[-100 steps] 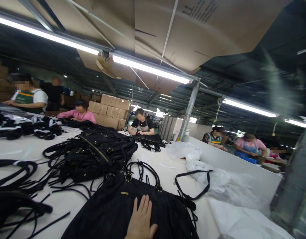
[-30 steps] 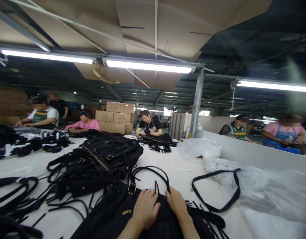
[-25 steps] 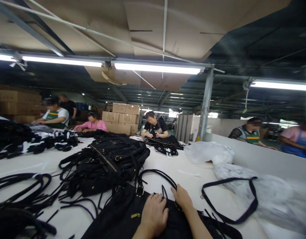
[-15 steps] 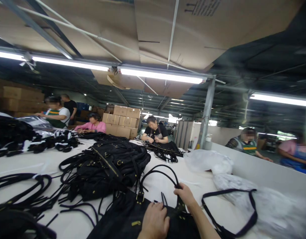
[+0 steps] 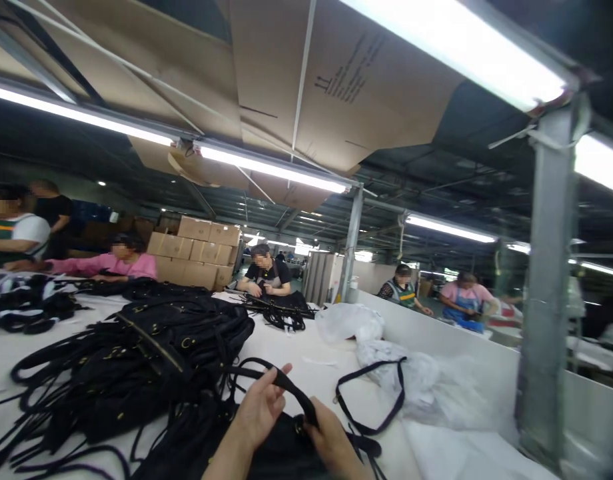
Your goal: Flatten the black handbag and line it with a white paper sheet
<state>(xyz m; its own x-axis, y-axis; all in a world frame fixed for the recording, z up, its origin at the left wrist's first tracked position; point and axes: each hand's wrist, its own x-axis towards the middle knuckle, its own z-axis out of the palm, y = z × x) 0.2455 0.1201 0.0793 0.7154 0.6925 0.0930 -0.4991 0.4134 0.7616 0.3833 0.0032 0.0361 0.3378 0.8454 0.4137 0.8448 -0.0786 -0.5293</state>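
With both hands on the bag, my left hand pinches its strap. Right hand grips the strap's base; the strap looks attached, and checking appears unfinished.

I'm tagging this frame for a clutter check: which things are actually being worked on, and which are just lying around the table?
In hand:
left hand pinching the black strap handle
right hand at its base
black bag under both

Lying about:
pile of black bags
loose strap
clear plastic bags
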